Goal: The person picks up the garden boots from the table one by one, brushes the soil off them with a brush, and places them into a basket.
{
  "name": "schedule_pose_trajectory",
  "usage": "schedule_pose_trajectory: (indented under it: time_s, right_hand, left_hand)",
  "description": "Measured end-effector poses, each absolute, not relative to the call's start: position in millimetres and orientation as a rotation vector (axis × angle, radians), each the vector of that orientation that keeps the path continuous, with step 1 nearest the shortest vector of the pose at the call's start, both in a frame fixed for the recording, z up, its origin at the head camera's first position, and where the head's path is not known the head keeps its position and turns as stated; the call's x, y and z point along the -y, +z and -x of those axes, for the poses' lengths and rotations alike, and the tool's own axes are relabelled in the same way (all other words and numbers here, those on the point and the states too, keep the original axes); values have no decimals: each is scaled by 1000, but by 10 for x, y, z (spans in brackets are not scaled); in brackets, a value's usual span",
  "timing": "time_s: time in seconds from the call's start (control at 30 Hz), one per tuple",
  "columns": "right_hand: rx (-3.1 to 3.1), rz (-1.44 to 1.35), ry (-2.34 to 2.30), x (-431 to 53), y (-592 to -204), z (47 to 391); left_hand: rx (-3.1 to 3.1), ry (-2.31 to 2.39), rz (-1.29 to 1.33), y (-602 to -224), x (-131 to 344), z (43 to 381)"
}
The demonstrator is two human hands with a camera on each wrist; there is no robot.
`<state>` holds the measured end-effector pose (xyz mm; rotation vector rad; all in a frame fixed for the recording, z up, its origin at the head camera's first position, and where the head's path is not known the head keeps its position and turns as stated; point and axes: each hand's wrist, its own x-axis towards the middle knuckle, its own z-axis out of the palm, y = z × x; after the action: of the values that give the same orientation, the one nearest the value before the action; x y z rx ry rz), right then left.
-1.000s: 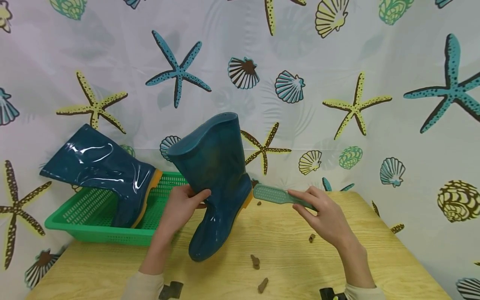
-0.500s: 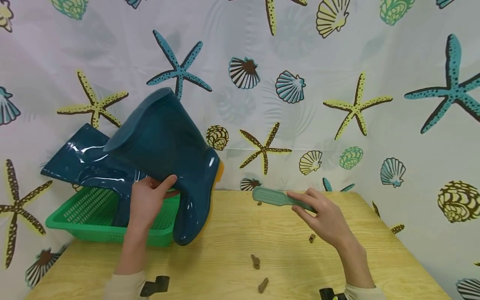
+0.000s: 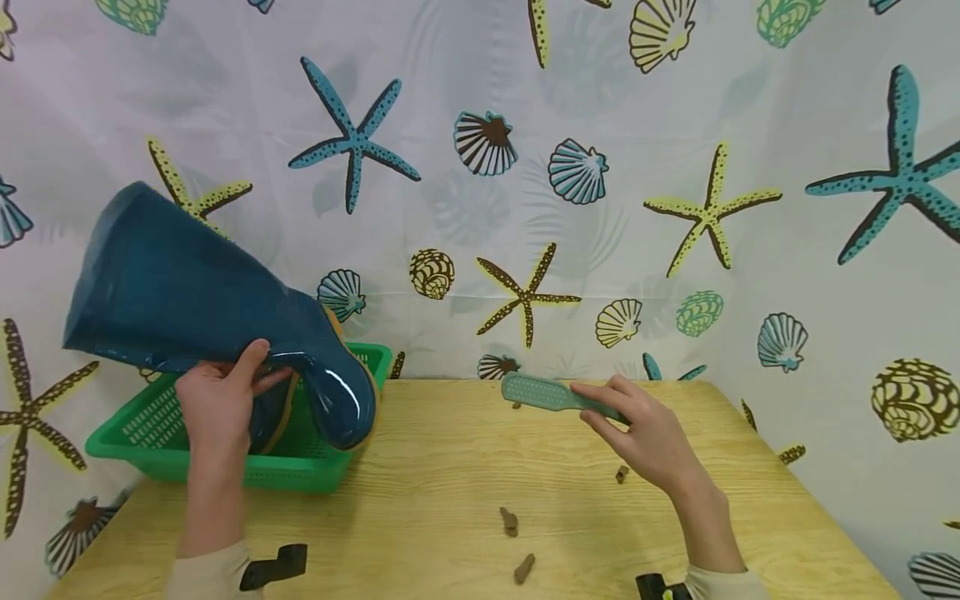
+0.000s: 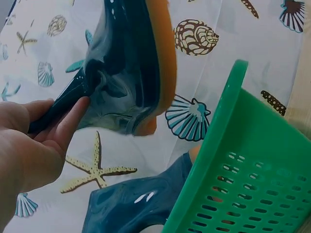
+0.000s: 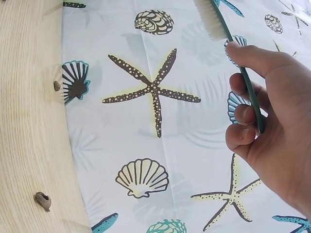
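Note:
A dark blue rubber boot [image 3: 187, 283] with an orange sole is held over the basket by my left hand [image 3: 221, 404], its shaft tipped to the left. Thumb and fingers pinch the boot at the ankle, as the left wrist view shows. Below it, a second blue boot [image 4: 136, 194] lies in the green basket [image 3: 225, 471], mostly hidden in the head view. My right hand [image 3: 645, 421] grips a green scrub brush [image 3: 547, 392] by its handle above the table. White bristles [image 5: 211, 19] show on the brush in the right wrist view.
Several brown clumps, such as one clump [image 3: 524, 568] near the front, lie scattered on the wooden table [image 3: 435, 483]. Behind it hangs a white curtain [image 3: 420, 217] printed with starfish and shells, which also runs along the right side.
My left hand has carried the boot leftward, away from the brush to over the basket, tipping its shaft further left. The right hand with the brush has hardly moved.

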<state>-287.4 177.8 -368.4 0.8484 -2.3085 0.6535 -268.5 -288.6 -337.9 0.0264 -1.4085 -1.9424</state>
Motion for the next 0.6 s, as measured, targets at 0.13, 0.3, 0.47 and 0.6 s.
schedule_pose_trajectory:
  time_s: [0.13,0.3,0.47,0.6]
  right_hand:
    - [2317,-846,655,-1781,-3680,2866]
    - [2324,-846,652,-1778,-3694,2870]
    - [2319,-847,650,-1773,-3700,2880]
    - [2316,-850,638,-1767,-3696,2884]
  left_hand:
    - [1189,-2072,-23,-3410,2987,2698]
    - [1010,-2211,-83,-3452,3110,2714]
    - [836,-2330,-111,-3485,3209,2718]
    - [782,-2363,-91,-3488,3249,2718]
